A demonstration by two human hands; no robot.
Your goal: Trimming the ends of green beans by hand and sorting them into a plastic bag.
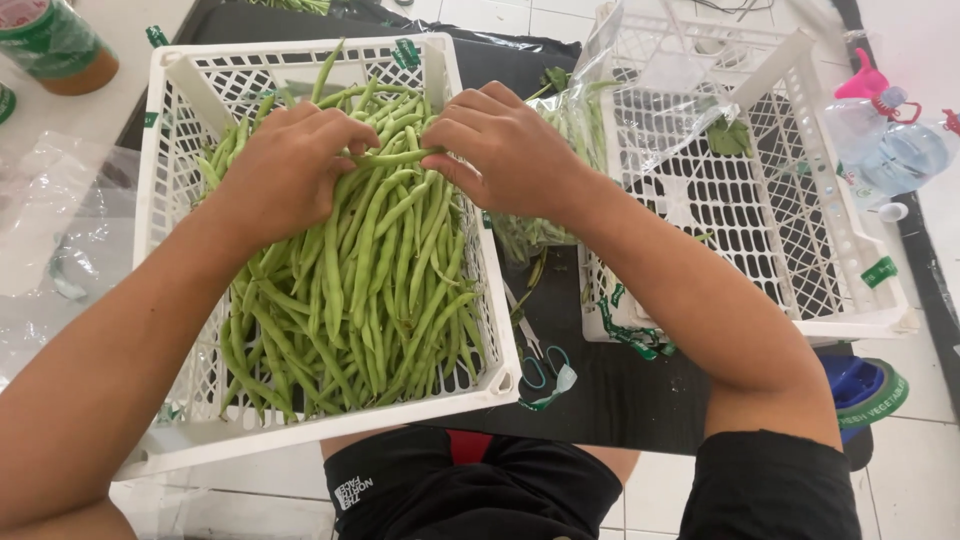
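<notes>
Your left hand point(285, 165) and your right hand point(505, 145) both rest on the heap of green beans point(350, 280) in the white crate point(300, 430) tilted against your lap. The fingers of both hands are curled shut, and between them they pinch one bean point(395, 157) that lies crosswise over the pile, each hand gripping an end. Holding it at both ends keeps it level and clear of the lengthwise beans below.

The crate leans toward you, so the beans settle at its near end within easy reach. Just right of it a clear plastic bag point(560, 130) with some beans inside stands open between the two crates, close to your right wrist. A second white crate point(850, 260), nearly bare but for a leaf or two, sits beyond the bag. Small scissors point(540, 365) lie on the dark mat point(620, 390) by the first crate's corner. A water bottle point(890, 145) lies on the floor at far right, and a green can point(55, 45) stands at upper left.
</notes>
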